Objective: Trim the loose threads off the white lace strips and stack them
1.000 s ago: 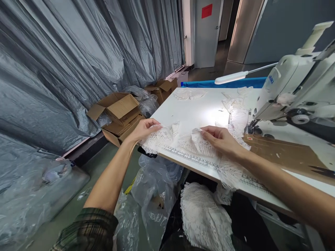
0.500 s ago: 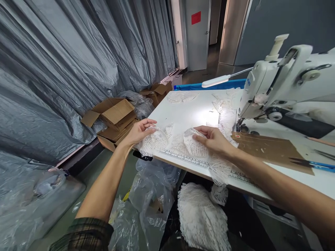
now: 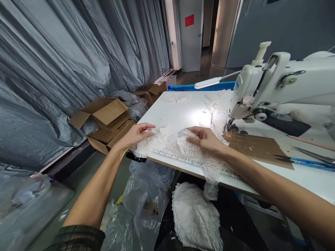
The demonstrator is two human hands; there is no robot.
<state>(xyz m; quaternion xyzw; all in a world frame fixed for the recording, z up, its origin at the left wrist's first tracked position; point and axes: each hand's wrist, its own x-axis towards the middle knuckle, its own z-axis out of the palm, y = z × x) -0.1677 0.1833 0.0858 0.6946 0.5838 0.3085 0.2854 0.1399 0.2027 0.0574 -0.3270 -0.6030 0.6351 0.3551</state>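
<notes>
White lace point(image 3: 171, 144) lies gathered along the near edge of the white sewing table. At its left end, my left hand point(image 3: 137, 134) is closed, thumb against fingers, with the lace edge beneath the fingertips. My right hand point(image 3: 205, 138) pinches a rounded, folded piece of lace point(image 3: 187, 143) between thumb and fingers. From there the lace runs right and hangs over the table edge. A larger bunch of lace point(image 3: 195, 212) rests on my lap. More lace point(image 3: 218, 108) lies beside the sewing machine point(image 3: 251, 87), whose needle area is to the right of my hands.
A printed ruler strip point(image 3: 175, 158) follows the table's near edge. Blue-handled scissors point(image 3: 309, 162) lie at right by a brown board point(image 3: 253, 148). Small lace pieces point(image 3: 176, 98) sit at the far edge. Cardboard boxes point(image 3: 104, 118) and plastic bags point(image 3: 143, 195) are on the floor.
The whole view has shifted a little, so the table and machine sit further left. My left thumb and fingers have shifted slightly at the lace edge; my right hand keeps its pinch.
</notes>
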